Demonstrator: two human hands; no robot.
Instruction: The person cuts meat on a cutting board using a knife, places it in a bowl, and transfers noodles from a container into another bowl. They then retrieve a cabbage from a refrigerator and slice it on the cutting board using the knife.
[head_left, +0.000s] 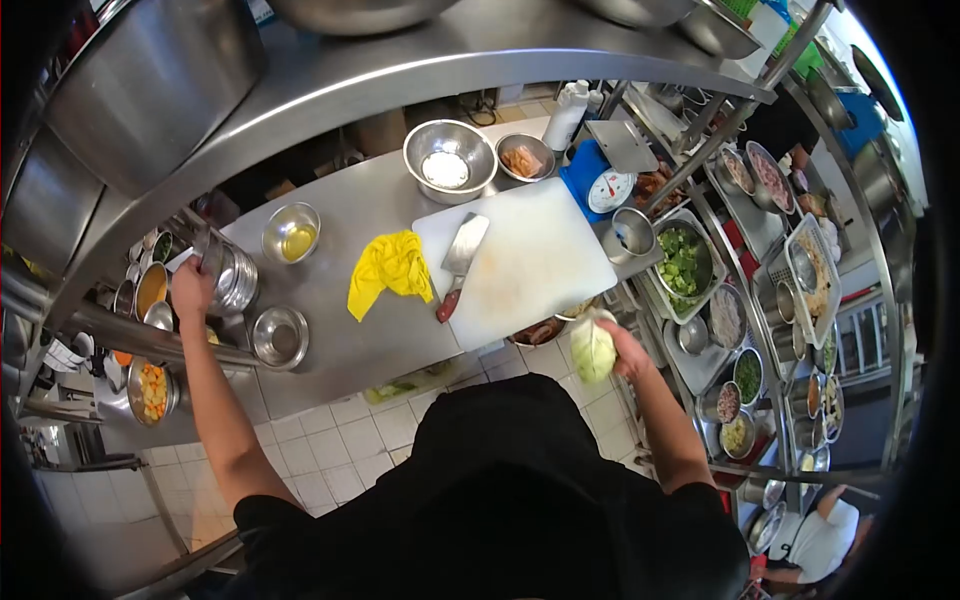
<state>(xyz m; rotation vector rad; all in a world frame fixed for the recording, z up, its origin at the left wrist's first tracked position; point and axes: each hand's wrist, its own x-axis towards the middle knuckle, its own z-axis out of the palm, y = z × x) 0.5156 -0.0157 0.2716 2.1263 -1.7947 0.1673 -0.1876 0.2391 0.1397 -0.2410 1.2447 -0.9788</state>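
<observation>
My right hand is closed around a pale green cabbage, held off the near right corner of the white cutting board. On that board lies a cleaver with a red-brown handle. Far to the left, my left hand has its fingers closed at the edge of a stack of metal bowls; the fingertips are partly hidden. A crumpled yellow cloth rests left of the board. Near the stack sit a bowl with yellow liquid and a small metal bowl.
Behind the board stand a large metal bowl, a bowl of orange-pink food and a blue scale. Racks on the right hold chopped greens and several containers. A steel shelf spans overhead. Another person is at lower right.
</observation>
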